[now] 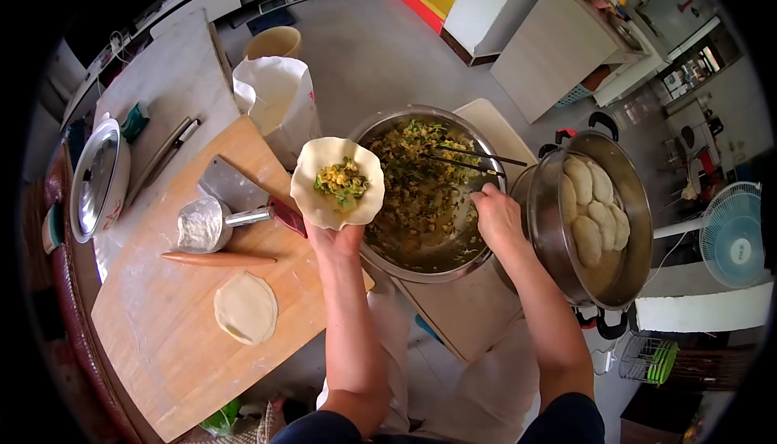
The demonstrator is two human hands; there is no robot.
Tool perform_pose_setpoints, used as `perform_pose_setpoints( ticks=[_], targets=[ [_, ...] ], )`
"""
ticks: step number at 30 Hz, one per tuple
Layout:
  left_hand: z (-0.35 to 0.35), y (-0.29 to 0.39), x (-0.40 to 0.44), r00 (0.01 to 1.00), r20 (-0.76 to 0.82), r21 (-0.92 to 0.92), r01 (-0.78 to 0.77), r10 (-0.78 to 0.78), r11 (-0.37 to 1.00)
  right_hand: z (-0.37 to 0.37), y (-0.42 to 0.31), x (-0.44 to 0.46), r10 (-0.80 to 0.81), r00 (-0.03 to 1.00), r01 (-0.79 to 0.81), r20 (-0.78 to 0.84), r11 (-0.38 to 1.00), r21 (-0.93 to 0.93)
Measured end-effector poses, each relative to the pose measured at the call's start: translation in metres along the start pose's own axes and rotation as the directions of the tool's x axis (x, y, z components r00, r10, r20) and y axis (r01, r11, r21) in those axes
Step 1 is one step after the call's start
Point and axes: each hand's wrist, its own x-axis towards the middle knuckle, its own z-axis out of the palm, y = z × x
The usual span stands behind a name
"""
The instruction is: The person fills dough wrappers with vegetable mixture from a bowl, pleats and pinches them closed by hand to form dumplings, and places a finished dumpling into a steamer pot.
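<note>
In the head view, my left hand [338,237] supports a round dough wrapper [303,187] from below, cupped around a heap of chopped yellow-and-green filling [340,183]. My right hand [498,216] is closed at the right rim of a large metal bowl [421,270], its fingertips partly hidden. More of the chopped filling [413,169] covers much of the bowl's inside. Two dark chopsticks [465,161] lie across the upper right of the bowl, apart from my right hand. On the wooden board to the left, a flat dough round [246,308] lies near a rolling pin [218,259].
Left of my hands, the board [162,347] carries a cleaver [232,185] and a scoop of flour [202,225]. A flour bag [279,104] stands behind. At right, a deep steamer pot [639,242] holds several filled dough pieces [595,209]. A fan [732,233] stands farther right.
</note>
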Motion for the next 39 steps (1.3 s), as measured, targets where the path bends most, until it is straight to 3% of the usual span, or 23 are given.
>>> perform_pose_setpoints(
  ticks=[4,8,11,12,15,19,20,21,23,25,27,30,33,35,39],
  targets=[
    [0.006,0.001,0.001,1.000,0.000,-0.013,0.023,-0.023,1.000,0.022,-0.002,-0.012,-0.027,1.000,0.028,-0.006,0.998,0.062],
    [0.011,0.002,0.000,1.000,-0.017,0.008,-0.003,0.003,1.000,-0.003,-0.029,-0.033,-0.164,0.963,0.085,0.212,0.938,0.337],
    [0.004,0.002,-0.002,0.999,-0.027,0.008,-0.020,0.021,1.000,-0.013,-0.006,-0.021,-0.130,0.981,0.118,0.144,0.989,0.091],
    [0.002,0.002,-0.003,0.999,-0.025,0.019,-0.022,0.022,1.000,-0.015,-0.003,-0.014,-0.100,0.990,0.107,0.099,0.992,-0.072],
    [-0.001,0.004,-0.004,0.999,-0.017,0.033,-0.033,0.033,0.999,0.003,0.001,-0.004,-0.115,0.993,0.104,-0.025,0.955,-0.277],
    [0.001,0.006,-0.004,0.997,-0.059,-0.010,-0.046,0.046,0.999,-0.016,-0.023,-0.027,-0.111,0.949,0.135,0.295,0.989,-0.062],
    [0.002,0.005,-0.005,0.996,-0.078,-0.024,-0.047,0.045,0.999,-0.021,-0.031,-0.029,-0.094,0.909,0.106,0.407,0.994,-0.008],
    [0.003,0.003,-0.004,0.999,-0.045,-0.011,-0.026,0.026,1.000,-0.027,-0.040,-0.027,-0.036,0.855,-0.027,0.518,0.993,0.113],
    [0.007,0.001,0.000,1.000,0.029,0.020,0.004,-0.004,1.000,0.000,-0.039,-0.026,-0.134,0.916,-0.076,0.379,0.868,0.490],
    [0.006,-0.002,0.004,0.998,0.064,0.073,-0.020,0.015,0.997,-0.005,-0.041,-0.010,-0.041,0.957,-0.109,0.286,0.865,0.490],
    [0.006,0.005,0.002,0.999,0.031,-0.012,0.021,-0.021,1.000,-0.014,-0.042,-0.007,-0.011,0.961,-0.099,0.278,0.920,0.378],
    [0.007,0.010,0.000,1.000,0.003,-0.001,-0.002,0.002,1.000,-0.026,-0.027,-0.001,0.047,0.884,-0.102,0.466,0.990,0.093],
    [-0.002,0.016,0.003,0.998,-0.031,0.012,-0.062,0.062,0.998,-0.008,-0.021,0.000,-0.011,0.817,-0.160,0.576,0.956,0.246],
    [-0.007,0.019,0.001,0.998,-0.026,-0.019,-0.052,0.052,0.998,0.015,-0.027,0.002,-0.105,0.868,-0.129,0.485,0.896,0.425],
    [-0.004,0.019,-0.003,0.999,-0.017,-0.047,-0.039,0.038,0.998,0.032,-0.052,0.010,-0.023,0.892,-0.275,0.452,0.766,0.581]
  ],
)
